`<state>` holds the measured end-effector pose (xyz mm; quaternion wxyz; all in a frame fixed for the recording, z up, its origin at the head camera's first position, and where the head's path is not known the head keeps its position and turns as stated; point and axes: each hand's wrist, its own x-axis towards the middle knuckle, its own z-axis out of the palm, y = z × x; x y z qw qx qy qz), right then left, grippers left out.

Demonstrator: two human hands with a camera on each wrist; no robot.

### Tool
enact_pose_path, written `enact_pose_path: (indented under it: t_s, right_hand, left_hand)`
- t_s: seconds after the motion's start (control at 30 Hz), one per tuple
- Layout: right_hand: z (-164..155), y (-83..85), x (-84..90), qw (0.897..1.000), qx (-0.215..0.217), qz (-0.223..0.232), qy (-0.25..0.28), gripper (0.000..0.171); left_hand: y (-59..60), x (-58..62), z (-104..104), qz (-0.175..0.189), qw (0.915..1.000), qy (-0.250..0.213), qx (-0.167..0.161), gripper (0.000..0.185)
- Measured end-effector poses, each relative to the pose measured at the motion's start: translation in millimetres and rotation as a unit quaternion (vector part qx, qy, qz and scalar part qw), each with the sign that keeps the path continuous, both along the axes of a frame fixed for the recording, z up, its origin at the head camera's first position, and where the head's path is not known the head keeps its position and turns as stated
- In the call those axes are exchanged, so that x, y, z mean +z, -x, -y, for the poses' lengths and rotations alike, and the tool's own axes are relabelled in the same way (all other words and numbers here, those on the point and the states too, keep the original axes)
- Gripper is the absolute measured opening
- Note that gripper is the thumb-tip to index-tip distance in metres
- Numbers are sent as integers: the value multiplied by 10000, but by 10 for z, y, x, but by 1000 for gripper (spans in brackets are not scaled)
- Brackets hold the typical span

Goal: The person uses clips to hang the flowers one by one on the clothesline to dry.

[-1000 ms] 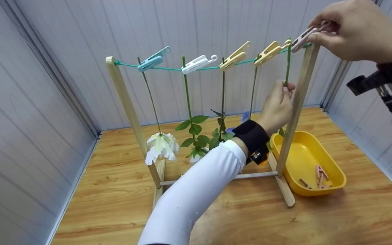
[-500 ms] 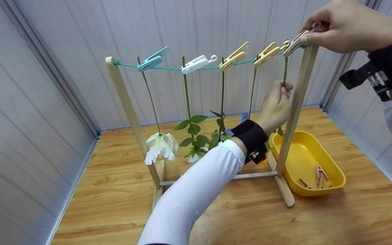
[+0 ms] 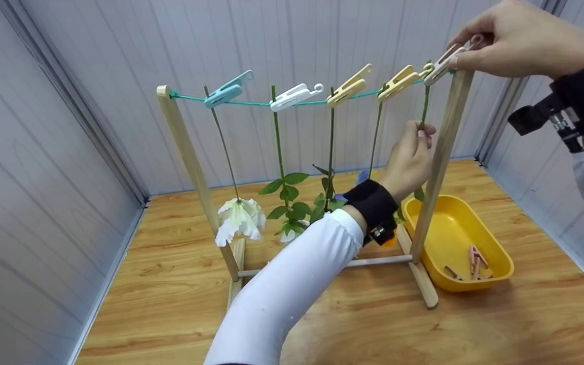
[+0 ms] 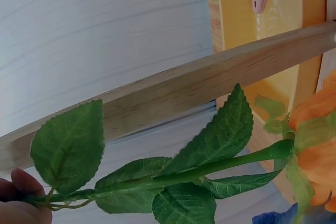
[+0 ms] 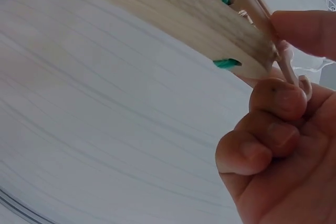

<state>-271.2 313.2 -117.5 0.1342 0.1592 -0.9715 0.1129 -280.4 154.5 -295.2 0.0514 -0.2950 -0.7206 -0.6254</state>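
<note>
My left hand (image 3: 407,165) pinches the green stem (image 3: 426,104) of an artificial flower below the cord. In the left wrist view its serrated leaves (image 4: 215,135) and orange bloom (image 4: 317,156) hang beyond the fingers. Up at the right end of the green cord (image 3: 256,103), my right hand (image 3: 530,43) pinches a pale pink clothespin (image 3: 441,66) between thumb and fingers. The clothespin's jaws lie over the cord and the stem's top. In the right wrist view this clothespin (image 5: 253,3) sits beside the wooden post's end (image 5: 257,59), the other fingers curled below.
Blue (image 3: 223,95), white (image 3: 292,96) and two yellow clothespins (image 3: 348,91) hold other flower stems on the cord. A white flower (image 3: 241,218) hangs at left. The wooden frame's right post (image 3: 444,147) stands beside a yellow basin (image 3: 444,223) containing pink clothespins (image 3: 476,261).
My right hand has moved left and slightly down, bringing the clothespin from beside the stem onto its top and the cord. My left hand stays on the stem, almost still.
</note>
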Motion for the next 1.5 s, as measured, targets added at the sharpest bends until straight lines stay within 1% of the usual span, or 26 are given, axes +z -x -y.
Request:
enact_pose_path:
  t_s: [0.1,0.2,0.33,0.47,0.57,0.7,0.8,0.9,0.93,1.0,1.07,1.13,1.27,1.33,1.4,1.5]
  right_hand:
    - [-28,-28,0,9997,-38,-117,212,43]
    - [-58,-57,-7,9989,-50,-290,354,44]
    - [-105,-95,-43,9968,-61,-547,577,45]
    - [-95,-158,-108,9913,-59,-875,982,43]
    - [-74,-217,-170,9842,-114,-1082,1395,43]
    - [-68,-297,-314,9750,-297,-1321,1761,44]
    - [-83,-354,-464,9684,-388,-1606,1868,44]
    - [-98,-408,-617,9613,-451,-1774,2060,40]
    - [-99,-427,-670,9592,-461,-1753,2171,36]
    - [-101,-465,-777,9564,-489,-1645,2364,22]
    - [-94,-503,-895,9546,-494,-1553,2492,11]
    - [-78,-536,-1019,9542,-489,-1523,2530,10]
    - [-25,-589,-1252,9533,-537,-1607,2500,15]
    - [-8,-612,-1352,9523,-567,-1626,2521,17]
    - [-9,-631,-1451,9494,-507,-1729,2574,19]
    - [-31,-642,-1603,9436,-354,-1887,2698,21]
  left_hand:
    - [-3,11,2,29,10000,-53,-53,30]
    - [-12,12,12,140,9998,-102,-76,31]
    - [-42,13,45,273,9996,21,-10,34]
    - [-57,25,116,283,9993,196,138,38]
    - [-86,33,189,400,9990,114,151,40]
    - [-175,23,315,633,9979,-116,103,40]
    - [-255,14,438,625,9977,-232,79,35]
    - [-333,7,594,598,9966,-540,-186,31]
    - [-358,0,658,573,9958,-655,-282,30]
    - [-405,-18,793,573,9931,-920,-438,29]
    - [-447,-48,940,521,9915,-1097,-470,29]
    - [-478,-85,1093,343,9921,-1154,-353,29]
    - [-519,-166,1407,-64,9936,-1130,54,25]
    - [-535,-207,1571,-250,9936,-1053,326,23]
    - [-551,-244,1734,-421,9922,-991,631,22]
    - [-573,-304,1970,-624,9870,-979,1110,23]
